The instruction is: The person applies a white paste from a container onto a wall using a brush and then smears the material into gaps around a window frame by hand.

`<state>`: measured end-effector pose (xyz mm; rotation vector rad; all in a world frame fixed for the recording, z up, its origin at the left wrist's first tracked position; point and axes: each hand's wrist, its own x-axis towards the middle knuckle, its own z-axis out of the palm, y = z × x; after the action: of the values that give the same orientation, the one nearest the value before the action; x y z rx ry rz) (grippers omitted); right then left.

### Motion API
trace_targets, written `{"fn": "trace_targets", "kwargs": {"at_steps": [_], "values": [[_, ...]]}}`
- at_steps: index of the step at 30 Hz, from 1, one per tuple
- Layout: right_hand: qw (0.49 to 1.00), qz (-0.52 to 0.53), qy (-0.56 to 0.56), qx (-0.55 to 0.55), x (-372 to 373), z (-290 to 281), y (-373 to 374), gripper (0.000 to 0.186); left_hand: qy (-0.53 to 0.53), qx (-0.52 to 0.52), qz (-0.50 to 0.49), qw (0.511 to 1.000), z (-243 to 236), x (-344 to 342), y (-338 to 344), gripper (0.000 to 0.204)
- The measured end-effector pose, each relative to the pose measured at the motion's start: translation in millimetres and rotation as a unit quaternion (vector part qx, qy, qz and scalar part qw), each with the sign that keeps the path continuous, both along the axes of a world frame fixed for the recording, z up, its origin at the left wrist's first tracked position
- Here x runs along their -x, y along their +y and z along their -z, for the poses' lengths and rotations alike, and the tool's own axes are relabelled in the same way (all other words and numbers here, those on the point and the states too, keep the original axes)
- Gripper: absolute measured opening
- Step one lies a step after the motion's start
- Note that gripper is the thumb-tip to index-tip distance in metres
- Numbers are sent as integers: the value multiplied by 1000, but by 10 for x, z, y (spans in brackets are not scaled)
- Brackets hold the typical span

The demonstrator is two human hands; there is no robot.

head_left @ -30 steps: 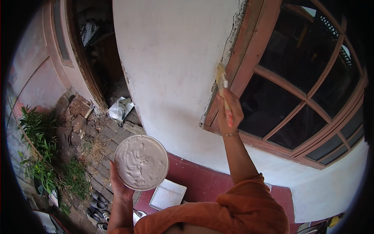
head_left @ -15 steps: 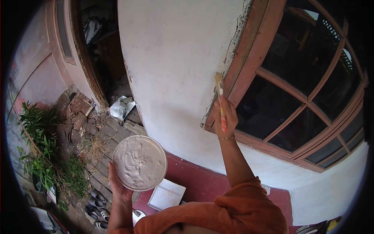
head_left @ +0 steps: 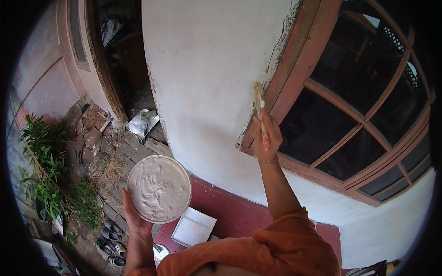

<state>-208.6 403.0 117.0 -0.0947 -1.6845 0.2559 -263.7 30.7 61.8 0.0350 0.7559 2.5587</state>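
Observation:
My right hand [head_left: 268, 133] is closed round the red and pale handle of a paintbrush [head_left: 262, 106]. The bristles touch or nearly touch the white wall [head_left: 207, 69], close to the cracked, chipped seam beside the brown wooden window frame [head_left: 294, 69]. Lower left, my left hand [head_left: 135, 216] grips a round tub [head_left: 159, 189] by its side and underside. A thick, greyish-white paste fills it, its surface swirled and lumpy. Part of the left hand's fingers is hidden beneath the tub.
Below lies a red tiled floor [head_left: 225, 202] with a white square container [head_left: 194, 227] on it. At left are green plants [head_left: 43, 156], several shoes [head_left: 112, 234], a white plastic bag [head_left: 142, 123] and a dark doorway [head_left: 124, 55]. Dark glass panes [head_left: 317, 124] fill the window.
The tub and my left hand have shifted slightly left and up. The brush tip has moved up a little along the seam, still held in my right hand.

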Motion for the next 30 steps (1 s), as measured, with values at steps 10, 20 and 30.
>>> {"fn": "trace_targets", "kwargs": {"at_steps": [10, 20, 30], "values": [[994, 19, 98, -37, 123, -610, 67, 26, -9, -7, -26, 1000, 107, 39, -3, 60], [996, -45, 53, 57, -343, -742, 75, 23, 7, -41, -2, 999, 279, 50, -76, 61], [991, 21, 129, -9, -39, -1766, 226, 25, 2, -41, 12, 999, 247, 107, -246, 60]]}}
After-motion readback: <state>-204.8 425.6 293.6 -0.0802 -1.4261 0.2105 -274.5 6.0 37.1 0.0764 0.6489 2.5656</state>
